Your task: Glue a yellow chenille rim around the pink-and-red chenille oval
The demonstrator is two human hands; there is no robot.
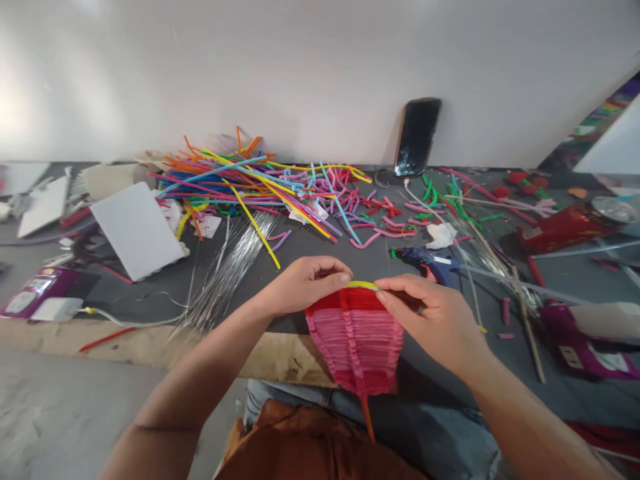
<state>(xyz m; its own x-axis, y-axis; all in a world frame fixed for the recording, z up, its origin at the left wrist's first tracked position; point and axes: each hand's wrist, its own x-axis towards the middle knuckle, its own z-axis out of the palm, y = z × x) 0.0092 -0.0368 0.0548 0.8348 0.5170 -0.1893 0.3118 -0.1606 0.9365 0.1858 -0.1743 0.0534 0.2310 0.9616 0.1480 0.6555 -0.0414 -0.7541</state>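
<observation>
A short yellow pipe cleaner (pixel 362 285) runs along the top edge of a pink and red panel (pixel 367 340) made of rows of pipe cleaners. My left hand (pixel 313 283) pinches the yellow piece near its left end, thumb and fingers together. At its other end, my right hand (pixel 433 317) grips it between thumb and fingers. The panel has a raised red rib down its middle and an orange stem (pixel 368 419) at the bottom, towards my lap. Just beyond my right hand lies a blue glue gun (pixel 433 262).
Behind my hands lies a heap of coloured pipe cleaners (pixel 250 183), with thin metal wires (pixel 235 270) in front. A phone (pixel 417 137) leans on the wall. To the right are wooden sticks (pixel 527 327) and a red can (pixel 570 223). A white card (pixel 137 230) lies left.
</observation>
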